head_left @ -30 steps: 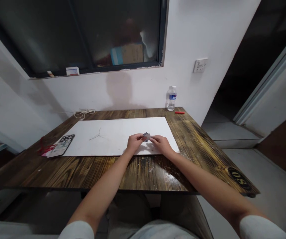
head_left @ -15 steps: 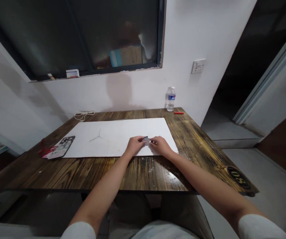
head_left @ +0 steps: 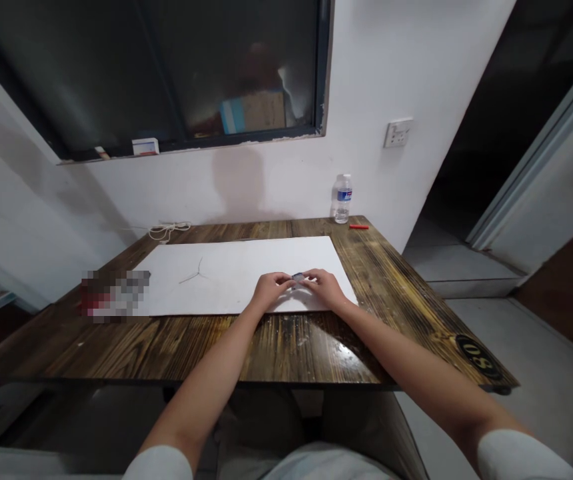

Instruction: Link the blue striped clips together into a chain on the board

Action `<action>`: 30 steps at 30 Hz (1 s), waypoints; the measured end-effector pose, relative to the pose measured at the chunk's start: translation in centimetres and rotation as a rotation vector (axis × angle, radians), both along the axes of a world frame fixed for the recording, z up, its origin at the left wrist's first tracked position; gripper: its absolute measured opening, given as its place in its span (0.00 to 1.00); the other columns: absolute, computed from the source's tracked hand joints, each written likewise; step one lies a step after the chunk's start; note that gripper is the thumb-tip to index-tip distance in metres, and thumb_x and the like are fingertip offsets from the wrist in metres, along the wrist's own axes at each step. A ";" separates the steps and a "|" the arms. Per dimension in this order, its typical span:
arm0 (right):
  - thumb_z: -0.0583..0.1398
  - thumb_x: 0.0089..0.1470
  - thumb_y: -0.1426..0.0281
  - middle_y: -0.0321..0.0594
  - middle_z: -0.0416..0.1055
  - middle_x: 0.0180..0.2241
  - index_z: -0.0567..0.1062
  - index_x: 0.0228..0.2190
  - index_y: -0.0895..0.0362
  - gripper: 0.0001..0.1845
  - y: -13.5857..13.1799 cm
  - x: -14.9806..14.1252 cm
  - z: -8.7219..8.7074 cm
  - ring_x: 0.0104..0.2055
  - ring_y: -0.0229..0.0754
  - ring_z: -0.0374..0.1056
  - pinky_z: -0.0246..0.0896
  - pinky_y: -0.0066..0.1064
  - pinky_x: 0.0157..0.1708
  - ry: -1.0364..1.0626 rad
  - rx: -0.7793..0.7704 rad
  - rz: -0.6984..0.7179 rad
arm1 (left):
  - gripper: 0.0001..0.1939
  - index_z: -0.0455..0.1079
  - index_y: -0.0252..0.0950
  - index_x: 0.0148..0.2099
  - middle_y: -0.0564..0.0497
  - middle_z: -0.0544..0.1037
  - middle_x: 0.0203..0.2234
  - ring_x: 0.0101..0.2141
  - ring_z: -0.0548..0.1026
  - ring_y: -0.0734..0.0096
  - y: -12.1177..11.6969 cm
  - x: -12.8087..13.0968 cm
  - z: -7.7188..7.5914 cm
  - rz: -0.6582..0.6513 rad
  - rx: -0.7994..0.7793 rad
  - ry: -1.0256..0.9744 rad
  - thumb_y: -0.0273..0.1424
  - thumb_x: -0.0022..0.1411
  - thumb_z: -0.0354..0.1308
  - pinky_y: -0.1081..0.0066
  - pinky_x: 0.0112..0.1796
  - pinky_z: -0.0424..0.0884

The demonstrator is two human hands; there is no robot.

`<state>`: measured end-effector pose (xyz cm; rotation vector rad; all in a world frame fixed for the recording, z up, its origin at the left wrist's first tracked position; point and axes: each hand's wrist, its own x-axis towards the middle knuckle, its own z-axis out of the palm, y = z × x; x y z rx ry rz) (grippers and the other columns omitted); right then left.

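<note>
My left hand [head_left: 270,289] and my right hand [head_left: 325,288] meet over the right part of a white board [head_left: 231,277]. Between their fingertips is a small, flat grey piece [head_left: 298,277], with a darker edge at its top; its exact kind is too small to make out. Both hands are closed in a pinch at its two sides, and the fingers cover part of it. Thin dark lines [head_left: 197,273] form a Y shape on the board, left of my hands.
The board lies on a dark wooden table [head_left: 176,347]. A water bottle [head_left: 343,200] and a red stick-like item [head_left: 359,227] are at the back right. A white cable [head_left: 169,230] lies at the back left. Pixelation hides something at the left [head_left: 116,297].
The grey piece has turned between my fingers: it tilted to show a broader face, then a narrower one. My right hand went slightly down and back up. The left stayed nearly in place.
</note>
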<state>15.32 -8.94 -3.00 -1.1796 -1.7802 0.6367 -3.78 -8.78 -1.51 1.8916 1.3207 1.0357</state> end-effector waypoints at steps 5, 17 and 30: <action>0.62 0.48 0.68 0.37 0.75 0.26 0.80 0.39 0.57 0.15 0.0 -0.2 -0.4 0.29 0.40 0.68 0.60 0.30 0.32 0.012 -0.114 0.042 | 0.12 0.78 0.36 0.32 0.52 0.79 0.25 0.27 0.72 0.69 -0.1 0.2 -0.3 -0.051 -0.028 0.151 0.39 0.53 0.60 0.72 0.30 0.63; 0.61 0.52 0.64 0.41 0.77 0.37 0.76 0.44 0.55 0.17 0.3 0.0 -0.5 0.37 0.42 0.71 0.65 0.35 0.40 0.141 -0.051 -0.040 | 0.16 0.75 0.36 0.49 0.45 0.78 0.44 0.45 0.73 0.60 0.2 -0.7 0.2 0.199 0.229 0.339 0.32 0.57 0.59 0.63 0.48 0.67; 0.55 0.61 0.65 0.42 0.78 0.39 0.80 0.38 0.53 0.14 -0.2 0.0 -0.4 0.46 0.45 0.70 0.62 0.35 0.47 -0.303 0.109 0.058 | 0.25 0.64 0.44 0.60 0.47 0.64 0.61 0.60 0.61 0.60 -0.4 -1.5 0.6 -0.152 0.204 0.873 0.46 0.64 0.50 0.59 0.57 0.57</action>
